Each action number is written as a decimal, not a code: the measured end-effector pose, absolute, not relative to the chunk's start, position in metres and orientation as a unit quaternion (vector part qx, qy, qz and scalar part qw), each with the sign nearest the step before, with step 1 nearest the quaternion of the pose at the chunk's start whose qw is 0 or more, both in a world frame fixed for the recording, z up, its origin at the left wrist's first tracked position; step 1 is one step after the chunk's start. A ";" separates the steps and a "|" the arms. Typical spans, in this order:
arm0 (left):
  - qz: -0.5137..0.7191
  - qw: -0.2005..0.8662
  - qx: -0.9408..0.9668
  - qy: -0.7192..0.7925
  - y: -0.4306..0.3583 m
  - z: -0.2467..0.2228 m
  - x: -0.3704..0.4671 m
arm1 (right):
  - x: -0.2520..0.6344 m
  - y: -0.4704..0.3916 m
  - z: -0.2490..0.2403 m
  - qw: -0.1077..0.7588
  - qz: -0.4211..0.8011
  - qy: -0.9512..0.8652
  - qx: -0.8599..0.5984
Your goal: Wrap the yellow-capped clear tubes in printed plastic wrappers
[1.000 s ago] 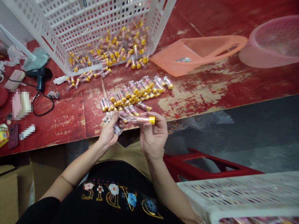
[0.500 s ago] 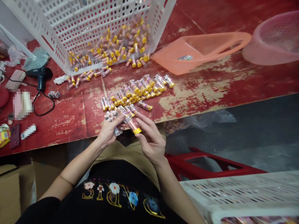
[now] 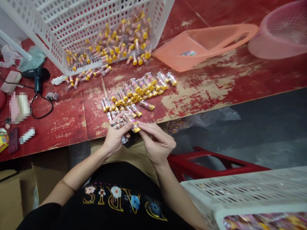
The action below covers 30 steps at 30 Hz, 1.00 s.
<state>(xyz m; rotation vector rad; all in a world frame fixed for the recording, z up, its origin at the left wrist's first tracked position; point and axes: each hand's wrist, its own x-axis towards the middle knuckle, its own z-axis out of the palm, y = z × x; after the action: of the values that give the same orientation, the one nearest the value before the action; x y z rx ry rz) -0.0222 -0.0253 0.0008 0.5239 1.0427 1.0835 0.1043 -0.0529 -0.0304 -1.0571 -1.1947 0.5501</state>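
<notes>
In front of me, close to the table edge, a small clear tube with a yellow cap [image 3: 136,129] and a printed wrap is held between both hands. My left hand [image 3: 114,138] is closed around its far part, thumb on top, along with several flat printed clear sleeves [image 3: 118,123]. Thumb and fingers of my right hand [image 3: 159,142] pinch together at the yellow cap end. Just beyond the hands lie rows of similar wrapped tubes [image 3: 129,91], stacked on the red table [image 3: 79,124]. One wrapped tube [image 3: 146,105] lies apart, right of the nearest ones.
A tipped white crate [image 3: 79,28] spills unwrapped yellow-capped tubes [image 3: 115,48]. An orange scoop [image 3: 192,48] and pink basket [image 3: 275,38] stand to the right. At left is a dark hair dryer [image 3: 37,78]. A red stool [image 3: 203,164] and white crate [image 3: 247,191] are below right.
My right fingers have closed from a loose spread onto the tube's cap end. The tube shows less of its clear, capped end beyond the printed wrap. The whole view has shifted slightly.
</notes>
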 end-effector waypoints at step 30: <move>0.534 0.684 0.052 0.495 -0.001 -0.027 -0.079 | 0.178 0.009 -0.114 0.503 0.158 -0.617 -0.584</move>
<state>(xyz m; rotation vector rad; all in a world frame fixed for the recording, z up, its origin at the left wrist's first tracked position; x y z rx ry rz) -0.0794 -0.0011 -0.0273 0.1158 1.1092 1.1964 0.1783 0.0091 -0.1144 -1.4098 -1.4914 0.3822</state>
